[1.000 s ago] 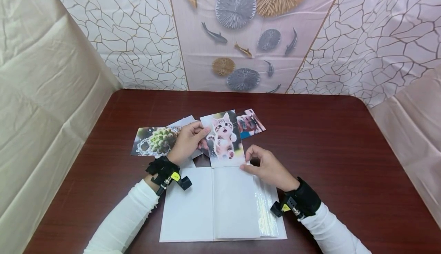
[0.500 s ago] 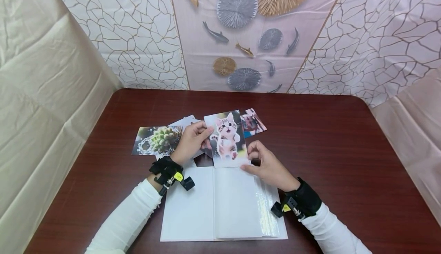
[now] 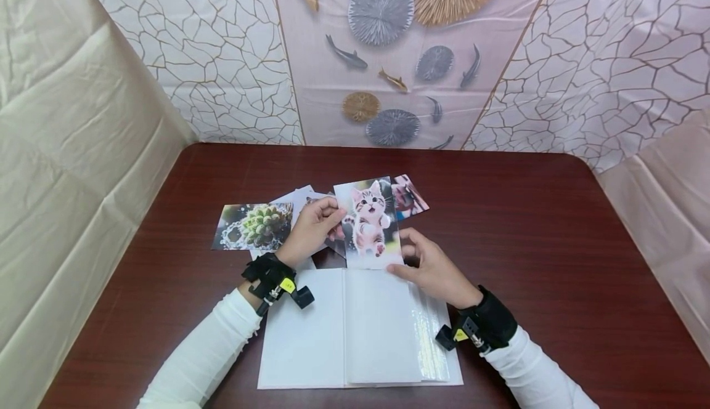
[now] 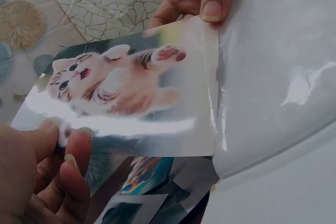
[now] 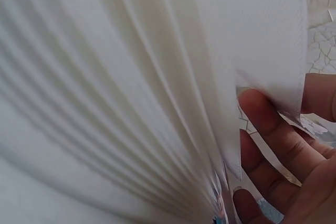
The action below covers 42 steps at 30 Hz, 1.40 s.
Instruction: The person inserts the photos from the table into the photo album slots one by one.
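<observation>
A kitten photo (image 3: pixel 368 223) is pinched at its left edge by my left hand (image 3: pixel 310 227), thumb in front. Its lower edge meets the top edge of a clear-sleeved page (image 4: pixel 273 72) in an open white photo album (image 3: pixel 302 335). My right hand (image 3: pixel 429 267) pinches that page's top corner between thumb and fingers, close to the photo's lower right corner. In the right wrist view, fingertips (image 5: pixel 254 103) lie behind the page, with several more album leaves (image 5: pixel 157 93) fanned beside it.
Left of the album lies a succulent photo (image 3: pixel 257 227). More photos lie partly hidden behind the left hand, and another picture (image 3: pixel 409 196) shows behind the kitten photo. The dark wooden table (image 3: pixel 554 242) reaches back to a patterned cloth backdrop (image 3: pixel 222 58).
The left hand and the kitten photo have shifted a little to the right, so the photo stands more over the right-hand page. The right hand keeps its place at the page corner.
</observation>
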Tool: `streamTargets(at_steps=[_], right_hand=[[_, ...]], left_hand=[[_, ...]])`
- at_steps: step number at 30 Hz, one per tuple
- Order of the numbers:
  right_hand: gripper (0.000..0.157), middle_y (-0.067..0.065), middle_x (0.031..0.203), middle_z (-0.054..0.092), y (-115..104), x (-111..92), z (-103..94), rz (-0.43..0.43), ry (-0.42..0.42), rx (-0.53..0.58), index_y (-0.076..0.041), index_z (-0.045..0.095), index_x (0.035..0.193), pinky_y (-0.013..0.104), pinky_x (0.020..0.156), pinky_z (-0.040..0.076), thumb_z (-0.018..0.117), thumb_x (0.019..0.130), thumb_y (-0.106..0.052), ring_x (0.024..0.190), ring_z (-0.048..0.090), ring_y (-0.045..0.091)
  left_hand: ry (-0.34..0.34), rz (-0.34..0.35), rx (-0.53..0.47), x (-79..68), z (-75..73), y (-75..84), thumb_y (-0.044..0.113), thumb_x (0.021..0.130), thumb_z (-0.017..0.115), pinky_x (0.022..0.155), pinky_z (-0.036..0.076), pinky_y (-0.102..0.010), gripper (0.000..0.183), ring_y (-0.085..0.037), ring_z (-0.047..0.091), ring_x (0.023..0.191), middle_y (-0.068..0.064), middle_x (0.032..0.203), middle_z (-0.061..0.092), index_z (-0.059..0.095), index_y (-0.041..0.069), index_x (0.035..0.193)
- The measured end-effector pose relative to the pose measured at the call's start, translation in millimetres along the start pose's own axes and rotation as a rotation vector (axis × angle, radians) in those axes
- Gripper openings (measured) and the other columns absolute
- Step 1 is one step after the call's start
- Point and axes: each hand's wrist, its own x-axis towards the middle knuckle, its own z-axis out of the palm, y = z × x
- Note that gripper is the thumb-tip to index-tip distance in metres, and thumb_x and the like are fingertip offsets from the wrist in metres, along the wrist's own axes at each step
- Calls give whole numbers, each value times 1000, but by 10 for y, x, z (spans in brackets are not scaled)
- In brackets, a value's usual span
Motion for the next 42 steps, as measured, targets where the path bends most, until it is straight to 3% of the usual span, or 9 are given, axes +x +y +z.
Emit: streamTargets(at_steps=[23,36,39,42], right_hand=[[50,12,108,69,-4,0,-6,-24,-5,22,-7,44,129,28,73,45,69,87,-15,86,62,18],[48,15,110,69,-13,10,1,-25,1,30,-4,44,129,27,74,45,67,88,-14,89,63,18],[48,14,109,69,-1,9,7,-18,-1,23,-4,44,129,26,74,45,67,89,-14,87,62,17],[48,15,108,69,6,3,8,-10,-12,30,-4,43,129,26,71,44,66,89,-14,84,62,17]], left_hand=[[5,-32,-44,8,27,7,23,96,57,57,46,-25,22,-16,56,62,-7,80,61,57,3,105],[-74,-114,-39,-34,-28,-42,25,97,55,56,43,-27,24,-17,54,62,-8,74,61,53,1,101],[-90,-119,-17,-46,-45,-36,25,97,55,58,44,-28,26,-18,56,65,-8,79,61,51,2,109],[-92,-98,-4,-52,-57,-31,23,97,55,59,46,-30,41,-22,60,67,-10,85,63,43,11,134]])
